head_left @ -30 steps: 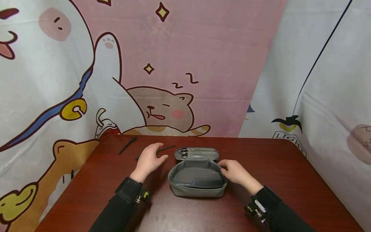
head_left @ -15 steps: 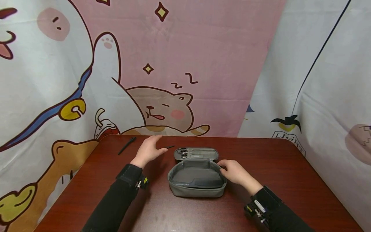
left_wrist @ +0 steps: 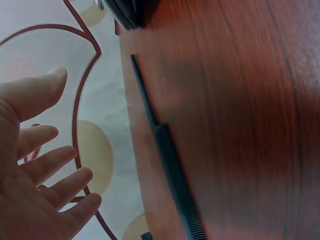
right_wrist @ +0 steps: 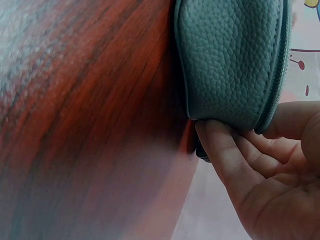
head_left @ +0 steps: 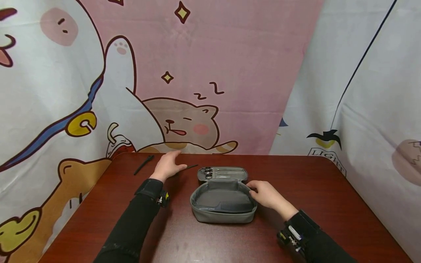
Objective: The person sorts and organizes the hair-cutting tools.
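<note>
A grey zippered case stands unfolded on the table, its lid laid back behind it. My right hand grips the case's right back edge; in the right wrist view the fingers press its textured side and the thumb lies at the zipper. My left hand reaches over a black rat-tail comb, fingers spread and holding nothing. In the head view that hand hides most of the comb, with only its thin tail showing. Scissors sit in the lid's pocket.
A thin black tool, perhaps a hair clip, lies left of the left hand. Inside the case shows a dark grey flat shape. The reddish-brown table ends at a cartoon-printed cloth behind.
My left hand has moved away to the table's back, over the comb, and covers more of it. My right hand and the case have stayed in place.
</note>
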`<state>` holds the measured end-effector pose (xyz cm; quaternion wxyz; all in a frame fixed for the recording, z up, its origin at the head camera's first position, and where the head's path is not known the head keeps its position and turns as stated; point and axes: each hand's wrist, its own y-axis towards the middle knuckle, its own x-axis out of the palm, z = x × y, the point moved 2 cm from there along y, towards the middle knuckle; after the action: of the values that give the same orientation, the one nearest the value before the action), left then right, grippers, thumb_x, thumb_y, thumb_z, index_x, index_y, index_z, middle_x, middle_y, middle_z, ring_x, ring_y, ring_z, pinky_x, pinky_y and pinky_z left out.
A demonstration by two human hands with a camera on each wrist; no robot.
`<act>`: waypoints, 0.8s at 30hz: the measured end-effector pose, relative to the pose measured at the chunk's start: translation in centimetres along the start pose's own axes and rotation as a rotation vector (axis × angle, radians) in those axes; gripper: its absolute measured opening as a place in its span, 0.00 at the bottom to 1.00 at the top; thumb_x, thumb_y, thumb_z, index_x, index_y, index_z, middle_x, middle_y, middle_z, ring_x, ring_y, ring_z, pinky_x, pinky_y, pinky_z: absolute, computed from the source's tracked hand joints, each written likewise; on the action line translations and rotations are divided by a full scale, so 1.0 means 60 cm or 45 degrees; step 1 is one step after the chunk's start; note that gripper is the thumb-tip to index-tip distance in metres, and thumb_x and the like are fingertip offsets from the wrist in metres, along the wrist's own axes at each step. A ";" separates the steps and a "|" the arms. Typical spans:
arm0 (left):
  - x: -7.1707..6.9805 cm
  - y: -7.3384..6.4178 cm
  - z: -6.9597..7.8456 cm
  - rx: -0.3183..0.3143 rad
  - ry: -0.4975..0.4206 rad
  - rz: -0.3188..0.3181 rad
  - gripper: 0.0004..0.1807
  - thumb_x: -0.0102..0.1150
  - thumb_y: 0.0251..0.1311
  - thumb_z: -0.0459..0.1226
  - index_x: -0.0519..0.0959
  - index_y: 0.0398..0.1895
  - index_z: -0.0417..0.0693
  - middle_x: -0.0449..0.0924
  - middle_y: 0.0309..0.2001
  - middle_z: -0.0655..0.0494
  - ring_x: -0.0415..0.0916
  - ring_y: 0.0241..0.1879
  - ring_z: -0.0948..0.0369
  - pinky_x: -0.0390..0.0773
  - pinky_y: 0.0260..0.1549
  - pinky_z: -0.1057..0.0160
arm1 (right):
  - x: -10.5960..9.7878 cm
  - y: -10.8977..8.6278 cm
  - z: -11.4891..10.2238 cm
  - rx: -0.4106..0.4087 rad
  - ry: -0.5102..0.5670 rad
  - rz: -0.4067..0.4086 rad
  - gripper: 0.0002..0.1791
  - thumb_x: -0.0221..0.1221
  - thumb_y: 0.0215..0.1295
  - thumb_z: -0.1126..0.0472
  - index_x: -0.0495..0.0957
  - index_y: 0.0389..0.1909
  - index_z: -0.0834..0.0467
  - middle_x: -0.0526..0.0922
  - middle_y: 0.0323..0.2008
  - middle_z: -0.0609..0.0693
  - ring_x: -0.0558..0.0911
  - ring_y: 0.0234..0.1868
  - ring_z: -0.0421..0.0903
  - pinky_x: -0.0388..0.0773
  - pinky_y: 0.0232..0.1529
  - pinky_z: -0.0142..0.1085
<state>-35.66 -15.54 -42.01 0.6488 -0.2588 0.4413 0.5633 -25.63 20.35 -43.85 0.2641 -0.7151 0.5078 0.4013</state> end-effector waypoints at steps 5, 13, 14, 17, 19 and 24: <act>0.005 0.007 -0.017 -0.024 0.034 0.008 0.36 0.69 0.60 0.42 0.70 0.68 0.37 0.70 0.65 0.36 0.66 0.64 0.39 0.67 0.60 0.41 | -0.001 0.000 -0.001 -0.004 0.005 0.000 0.12 0.59 0.66 0.71 0.82 0.49 0.65 0.83 0.45 0.56 0.82 0.46 0.55 0.79 0.46 0.51; 0.026 0.009 -0.044 -0.117 0.059 -0.025 0.32 0.69 0.60 0.40 0.73 0.64 0.35 0.73 0.62 0.36 0.69 0.60 0.39 0.69 0.58 0.42 | -0.002 0.001 0.001 -0.004 -0.008 -0.001 0.12 0.59 0.66 0.70 0.81 0.49 0.65 0.83 0.46 0.57 0.82 0.48 0.57 0.78 0.47 0.52; 0.028 0.009 -0.046 -0.127 0.058 -0.031 0.31 0.69 0.60 0.40 0.73 0.64 0.35 0.73 0.61 0.36 0.70 0.60 0.39 0.69 0.58 0.42 | -0.002 0.001 0.001 -0.004 -0.008 0.000 0.12 0.59 0.66 0.70 0.81 0.50 0.65 0.83 0.46 0.57 0.82 0.48 0.57 0.78 0.47 0.52; 0.032 0.006 -0.050 -0.139 0.052 -0.034 0.29 0.70 0.59 0.39 0.75 0.62 0.34 0.75 0.59 0.36 0.71 0.58 0.39 0.71 0.56 0.42 | -0.001 0.000 0.002 -0.005 -0.006 -0.001 0.12 0.59 0.66 0.70 0.81 0.50 0.65 0.83 0.46 0.56 0.82 0.48 0.57 0.78 0.48 0.52; 0.033 0.004 -0.053 -0.147 0.049 -0.032 0.28 0.70 0.59 0.38 0.76 0.60 0.35 0.76 0.57 0.36 0.72 0.57 0.39 0.71 0.55 0.42 | -0.001 0.000 0.002 -0.002 -0.003 -0.001 0.12 0.59 0.66 0.70 0.81 0.49 0.65 0.83 0.46 0.56 0.82 0.48 0.56 0.78 0.48 0.52; 0.038 0.001 -0.060 -0.158 0.074 -0.025 0.23 0.70 0.58 0.38 0.80 0.55 0.36 0.79 0.52 0.38 0.75 0.52 0.40 0.73 0.52 0.43 | 0.001 -0.001 0.004 0.001 0.006 -0.001 0.12 0.59 0.67 0.70 0.81 0.50 0.65 0.83 0.46 0.56 0.82 0.48 0.56 0.78 0.47 0.52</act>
<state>-36.79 -17.40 -45.71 0.6239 -0.3190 0.4217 0.5755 -25.64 20.54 -44.05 0.2634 -0.7161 0.5082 0.3993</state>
